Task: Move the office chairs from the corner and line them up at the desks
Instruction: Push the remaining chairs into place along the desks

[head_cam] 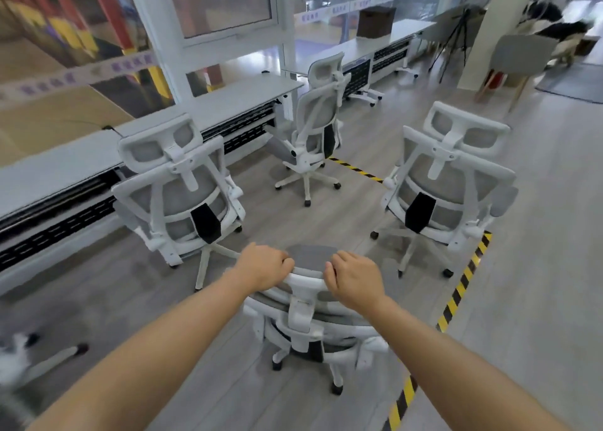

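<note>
Both forearms are reaching up from the bottom of the frame to the held chair (306, 319), lower centre. The left hand (262, 267) is curling its fingers (287, 262) over the left end of the white headrest rim, and the right hand (354, 279) is gripping the right end in the same way, its fingers folding over the top edge. This chair is standing on the grey floor just left of the yellow-black floor tape (456, 295), with its back to the camera and its casters showing below.

Three more chairs are waiting ahead. The left chair (177, 189) is sitting close to the long white surface (62, 166) running along the glass wall at left, looking roughly placed. The far chair (315, 127), upper centre, is facing toward the next desk (254, 88) but standing a little off it and turned at an angle. The right chair (452, 176) is parked out on the open floor, well apart from any desk.

Judging from this layout, the job is partway done: one chair seems to be near its spot, while the held one, the far one and the right one are needing to be rolled in and squared up along the row.
</note>
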Demonstrator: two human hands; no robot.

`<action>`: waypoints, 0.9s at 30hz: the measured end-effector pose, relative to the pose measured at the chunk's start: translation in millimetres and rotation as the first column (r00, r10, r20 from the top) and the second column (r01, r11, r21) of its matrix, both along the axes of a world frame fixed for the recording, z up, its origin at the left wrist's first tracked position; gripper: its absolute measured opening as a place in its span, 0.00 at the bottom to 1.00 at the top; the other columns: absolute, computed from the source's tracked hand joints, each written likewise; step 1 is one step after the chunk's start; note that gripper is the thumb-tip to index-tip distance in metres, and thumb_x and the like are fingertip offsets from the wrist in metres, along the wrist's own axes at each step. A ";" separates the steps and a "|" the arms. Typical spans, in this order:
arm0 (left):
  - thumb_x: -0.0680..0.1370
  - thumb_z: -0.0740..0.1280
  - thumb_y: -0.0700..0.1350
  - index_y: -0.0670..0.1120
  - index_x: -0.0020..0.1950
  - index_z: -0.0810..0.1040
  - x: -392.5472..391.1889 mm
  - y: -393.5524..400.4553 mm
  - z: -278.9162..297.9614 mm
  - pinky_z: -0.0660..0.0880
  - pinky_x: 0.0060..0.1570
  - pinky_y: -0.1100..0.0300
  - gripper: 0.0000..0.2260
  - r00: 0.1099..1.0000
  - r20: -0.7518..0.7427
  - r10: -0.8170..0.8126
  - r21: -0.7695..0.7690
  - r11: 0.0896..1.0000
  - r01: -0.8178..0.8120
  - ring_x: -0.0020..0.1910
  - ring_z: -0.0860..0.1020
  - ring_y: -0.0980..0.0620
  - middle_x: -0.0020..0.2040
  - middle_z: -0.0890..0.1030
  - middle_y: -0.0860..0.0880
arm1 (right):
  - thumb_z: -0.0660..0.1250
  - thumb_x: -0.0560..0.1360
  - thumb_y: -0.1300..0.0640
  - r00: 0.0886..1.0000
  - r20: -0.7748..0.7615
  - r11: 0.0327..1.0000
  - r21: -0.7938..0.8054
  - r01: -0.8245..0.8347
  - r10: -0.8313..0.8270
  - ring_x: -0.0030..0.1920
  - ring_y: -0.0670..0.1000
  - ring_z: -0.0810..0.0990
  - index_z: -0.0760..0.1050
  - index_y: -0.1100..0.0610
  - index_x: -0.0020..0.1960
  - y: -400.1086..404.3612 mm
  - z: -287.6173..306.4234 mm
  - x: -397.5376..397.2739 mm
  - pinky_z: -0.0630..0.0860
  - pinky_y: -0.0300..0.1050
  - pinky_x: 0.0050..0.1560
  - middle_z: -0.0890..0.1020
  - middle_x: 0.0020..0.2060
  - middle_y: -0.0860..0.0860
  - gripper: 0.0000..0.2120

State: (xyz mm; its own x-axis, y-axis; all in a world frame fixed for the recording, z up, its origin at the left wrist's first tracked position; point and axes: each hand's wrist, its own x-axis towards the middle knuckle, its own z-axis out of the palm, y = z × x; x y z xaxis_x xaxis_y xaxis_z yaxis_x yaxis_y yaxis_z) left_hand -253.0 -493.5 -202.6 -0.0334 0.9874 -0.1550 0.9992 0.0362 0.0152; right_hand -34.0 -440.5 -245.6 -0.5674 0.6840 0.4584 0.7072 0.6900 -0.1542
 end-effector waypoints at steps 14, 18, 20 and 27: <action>0.81 0.52 0.54 0.48 0.37 0.72 26.4 12.5 -2.2 0.74 0.39 0.53 0.18 0.939 0.071 0.336 0.086 0.936 -0.341 0.41 0.70 0.50 0.34 0.75 0.51 | 0.54 0.73 0.52 0.963 0.013 0.955 -0.133 -0.264 0.268 0.25 0.52 0.62 0.62 0.53 0.28 96.5 1.8 -3.3 0.58 0.44 0.31 0.63 0.25 0.46 0.15; 0.79 0.51 0.55 0.47 0.35 0.71 32.2 3.6 -14.2 0.74 0.34 0.54 0.19 0.910 0.067 0.410 0.154 0.897 -0.415 0.35 0.73 0.50 0.32 0.75 0.51 | 0.55 0.73 0.52 0.939 0.007 0.932 -0.126 -0.341 0.344 0.25 0.51 0.62 0.66 0.53 0.28 108.3 -4.1 -7.3 0.57 0.43 0.32 0.67 0.24 0.47 0.15; 0.78 0.51 0.54 0.46 0.35 0.71 38.6 3.9 -16.6 0.72 0.32 0.54 0.19 0.892 0.057 0.448 0.174 0.876 -0.450 0.33 0.73 0.51 0.30 0.75 0.50 | 0.55 0.73 0.52 0.928 0.011 0.922 -0.122 -0.368 0.372 0.25 0.50 0.61 0.67 0.53 0.28 115.2 -4.0 -9.0 0.57 0.43 0.31 0.69 0.24 0.48 0.15; 0.76 0.46 0.55 0.46 0.35 0.73 71.8 3.0 -13.7 0.60 0.27 0.57 0.22 0.844 0.038 0.536 0.183 0.826 -0.533 0.31 0.71 0.51 0.30 0.75 0.50 | 0.55 0.73 0.52 0.885 0.037 0.881 -0.122 -0.458 0.465 0.24 0.51 0.62 0.66 0.53 0.26 130.9 -0.4 -0.6 0.57 0.43 0.32 0.68 0.23 0.48 0.17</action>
State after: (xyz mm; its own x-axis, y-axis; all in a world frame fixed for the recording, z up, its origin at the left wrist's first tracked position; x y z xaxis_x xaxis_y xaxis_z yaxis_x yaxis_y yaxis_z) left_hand -181.2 -490.4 -216.3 -0.5647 0.8248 0.0269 0.8246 0.5626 0.0596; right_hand -34.6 -309.6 -246.1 -0.8561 0.3802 0.3501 0.3235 0.9224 -0.2108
